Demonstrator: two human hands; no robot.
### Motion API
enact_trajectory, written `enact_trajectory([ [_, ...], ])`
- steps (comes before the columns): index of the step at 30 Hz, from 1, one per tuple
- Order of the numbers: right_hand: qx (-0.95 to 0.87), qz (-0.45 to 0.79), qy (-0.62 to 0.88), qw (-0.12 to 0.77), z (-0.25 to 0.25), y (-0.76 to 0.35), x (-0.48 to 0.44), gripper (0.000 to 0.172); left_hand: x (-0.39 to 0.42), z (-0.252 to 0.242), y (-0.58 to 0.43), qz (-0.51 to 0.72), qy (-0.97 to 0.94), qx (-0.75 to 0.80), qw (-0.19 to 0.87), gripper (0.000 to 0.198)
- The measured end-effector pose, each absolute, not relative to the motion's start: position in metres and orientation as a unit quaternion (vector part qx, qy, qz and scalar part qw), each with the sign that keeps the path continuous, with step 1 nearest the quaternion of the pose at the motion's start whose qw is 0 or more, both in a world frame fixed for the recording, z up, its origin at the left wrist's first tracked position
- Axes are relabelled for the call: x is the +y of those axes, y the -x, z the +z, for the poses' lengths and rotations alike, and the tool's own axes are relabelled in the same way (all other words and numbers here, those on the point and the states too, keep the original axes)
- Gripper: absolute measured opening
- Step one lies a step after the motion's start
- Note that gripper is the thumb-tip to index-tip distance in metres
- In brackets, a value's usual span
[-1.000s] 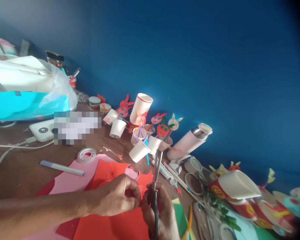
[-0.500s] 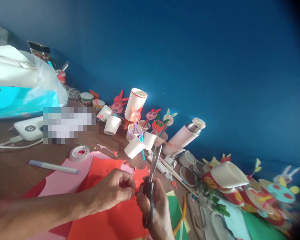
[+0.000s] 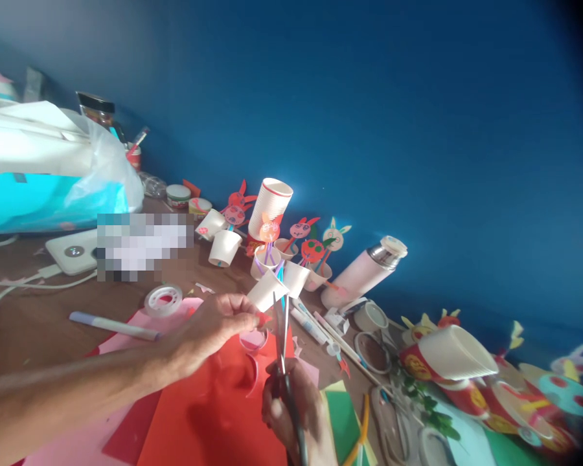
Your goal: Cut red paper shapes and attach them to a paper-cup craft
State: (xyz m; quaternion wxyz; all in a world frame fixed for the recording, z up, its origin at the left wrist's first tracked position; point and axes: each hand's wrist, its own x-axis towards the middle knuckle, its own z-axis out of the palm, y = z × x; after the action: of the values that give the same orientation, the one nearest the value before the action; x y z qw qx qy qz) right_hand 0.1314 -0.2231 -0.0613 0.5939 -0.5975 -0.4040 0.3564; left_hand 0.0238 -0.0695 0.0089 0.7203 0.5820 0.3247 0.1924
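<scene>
My left hand pinches a small red paper piece between thumb and fingertips, just left of the blades. In my right hand is a pair of scissors, its dark handles gripped low and its two blades pointing up, slightly apart. The blades do not appear to touch the paper piece. Below both hands lies a red paper sheet on top of pink paper. A pink paper disc rests on the red sheet near a curved cut.
Paper cups with bunny faces on straws stand along the blue wall. A pink thermos leans right of them. Tape and a marker lie left, near a power bank. More decorated cups are at right.
My left hand has risen with the red paper piece, which now shows beside the blades. The scissors have shifted left and tilted a little. The whole view has moved slightly.
</scene>
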Motion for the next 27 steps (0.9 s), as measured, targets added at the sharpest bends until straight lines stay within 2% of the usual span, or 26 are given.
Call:
enact_trajectory([
  [5,-0.399,0.379,0.6,0.581,-0.066,-0.135,-0.228,0.045,-0.061,0.005,-0.024,0.21,-0.571,0.313,0.729,0.011],
  [12,-0.394,0.389,0.598,0.579,-0.069,-0.131,-0.232,0.042,-0.046,-0.003,-0.026,0.276,-0.549,0.319,0.722,0.011],
  [16,-0.385,0.356,0.623,0.581,-0.068,-0.124,-0.23,0.04,-0.048,-0.003,-0.025,0.263,-0.555,0.325,0.719,0.011],
  [27,-0.369,0.358,0.636,0.576,-0.073,-0.122,-0.227,0.039,-0.057,0.0,-0.024,0.233,-0.586,0.325,0.704,0.012],
])
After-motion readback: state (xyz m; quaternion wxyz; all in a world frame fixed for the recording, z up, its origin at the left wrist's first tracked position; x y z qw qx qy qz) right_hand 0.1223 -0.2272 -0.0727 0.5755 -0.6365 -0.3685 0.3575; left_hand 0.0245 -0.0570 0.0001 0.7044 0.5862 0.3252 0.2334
